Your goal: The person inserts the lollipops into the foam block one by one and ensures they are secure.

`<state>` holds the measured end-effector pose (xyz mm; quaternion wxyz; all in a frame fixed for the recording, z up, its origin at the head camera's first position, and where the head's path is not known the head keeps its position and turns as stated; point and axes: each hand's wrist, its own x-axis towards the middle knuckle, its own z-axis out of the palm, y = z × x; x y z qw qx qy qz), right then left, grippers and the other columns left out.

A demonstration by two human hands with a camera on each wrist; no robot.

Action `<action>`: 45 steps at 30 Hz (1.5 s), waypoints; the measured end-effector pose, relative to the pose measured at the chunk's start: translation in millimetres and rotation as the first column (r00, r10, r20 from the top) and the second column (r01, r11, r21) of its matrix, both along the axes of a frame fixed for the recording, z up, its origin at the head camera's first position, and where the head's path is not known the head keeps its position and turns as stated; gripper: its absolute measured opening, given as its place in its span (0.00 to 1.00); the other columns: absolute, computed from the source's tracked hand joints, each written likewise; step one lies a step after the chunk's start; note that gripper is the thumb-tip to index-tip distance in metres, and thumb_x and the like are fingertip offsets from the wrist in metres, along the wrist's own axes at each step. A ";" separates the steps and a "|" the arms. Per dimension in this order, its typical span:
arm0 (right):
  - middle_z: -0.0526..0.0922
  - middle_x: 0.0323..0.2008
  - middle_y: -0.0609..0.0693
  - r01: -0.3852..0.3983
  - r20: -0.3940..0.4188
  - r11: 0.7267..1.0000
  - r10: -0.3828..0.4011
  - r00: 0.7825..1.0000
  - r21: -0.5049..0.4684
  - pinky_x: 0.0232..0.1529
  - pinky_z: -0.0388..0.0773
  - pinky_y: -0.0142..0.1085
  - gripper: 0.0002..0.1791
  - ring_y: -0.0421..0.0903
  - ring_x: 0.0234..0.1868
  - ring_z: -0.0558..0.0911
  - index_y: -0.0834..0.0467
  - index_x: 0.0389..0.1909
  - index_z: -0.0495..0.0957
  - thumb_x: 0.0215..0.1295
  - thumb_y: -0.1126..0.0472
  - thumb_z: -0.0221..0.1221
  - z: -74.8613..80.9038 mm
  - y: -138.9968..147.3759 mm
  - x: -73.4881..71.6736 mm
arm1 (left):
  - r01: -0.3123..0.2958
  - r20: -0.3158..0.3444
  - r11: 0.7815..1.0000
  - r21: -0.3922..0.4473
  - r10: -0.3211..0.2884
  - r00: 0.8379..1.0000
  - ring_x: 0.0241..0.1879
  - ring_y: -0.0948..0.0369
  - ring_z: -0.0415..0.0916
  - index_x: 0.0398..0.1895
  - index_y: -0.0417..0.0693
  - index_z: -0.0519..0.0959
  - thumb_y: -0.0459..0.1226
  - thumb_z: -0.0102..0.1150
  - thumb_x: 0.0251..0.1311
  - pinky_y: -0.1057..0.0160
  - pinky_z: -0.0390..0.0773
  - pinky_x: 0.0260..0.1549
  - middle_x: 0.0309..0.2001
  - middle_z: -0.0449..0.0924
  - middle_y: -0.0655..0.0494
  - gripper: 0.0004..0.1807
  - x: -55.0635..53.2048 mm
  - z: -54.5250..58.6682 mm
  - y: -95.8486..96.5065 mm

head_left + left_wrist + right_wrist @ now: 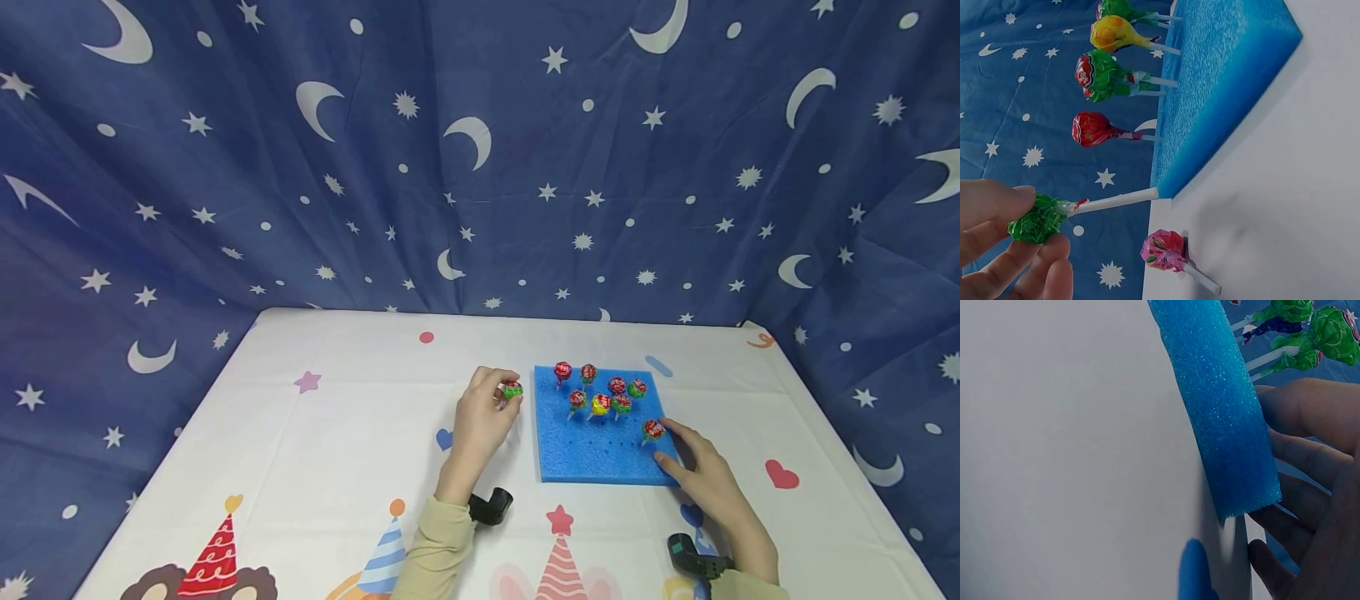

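Note:
My left hand pinches a green-wrapped lollipop by its candy head, just left of a blue foam board. In the left wrist view the white stick points toward the board, its tip overlapping a corner. A pink lollipop lies on the table beyond that hand, mostly hidden by it in the head view. At the board's right edge rests my right hand, thumb and fingers loosely extended along the foam. Between that hand and the board's middle stands a red-and-green lollipop.
Several red and green lollipops and a yellow lollipop stand by their sticks in the board's back half. Small holes run across the foam in front of them. A white patterned cloth covers the table, with a starry blue curtain behind.

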<state>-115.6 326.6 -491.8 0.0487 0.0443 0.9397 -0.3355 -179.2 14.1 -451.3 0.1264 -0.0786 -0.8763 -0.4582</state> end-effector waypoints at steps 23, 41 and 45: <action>0.55 0.70 0.71 0.008 0.012 1.000 -0.008 1.000 0.009 0.61 0.51 0.73 0.37 0.75 0.70 0.52 0.58 0.71 0.57 0.66 0.49 0.58 -0.1 -1.7 0.8 | 0.074 -0.038 0.997 0.019 -0.073 0.997 0.37 0.58 0.76 0.47 0.49 0.81 0.32 0.64 0.57 0.66 0.79 0.39 0.42 0.78 0.54 0.14 8.6 1.5 12.3; 0.56 0.70 0.70 0.006 0.015 1.000 -0.006 1.000 0.001 0.62 0.51 0.72 0.38 0.74 0.70 0.52 0.58 0.72 0.56 0.66 0.48 0.57 -1.4 0.1 -0.5 | 0.182 -0.028 0.983 0.035 -0.181 0.983 0.42 0.59 0.77 0.49 0.49 0.80 0.33 0.62 0.59 0.63 0.81 0.43 0.47 0.78 0.53 0.14 17.9 8.5 27.8; 0.56 0.70 0.70 0.005 0.013 1.000 -0.005 1.000 0.007 0.61 0.52 0.73 0.38 0.74 0.70 0.52 0.58 0.71 0.56 0.66 0.48 0.57 -0.9 0.0 -1.0 | 0.201 -0.027 0.979 0.034 -0.200 0.979 0.42 0.59 0.76 0.49 0.50 0.80 0.33 0.62 0.59 0.64 0.81 0.43 0.46 0.78 0.54 0.14 19.3 8.5 31.3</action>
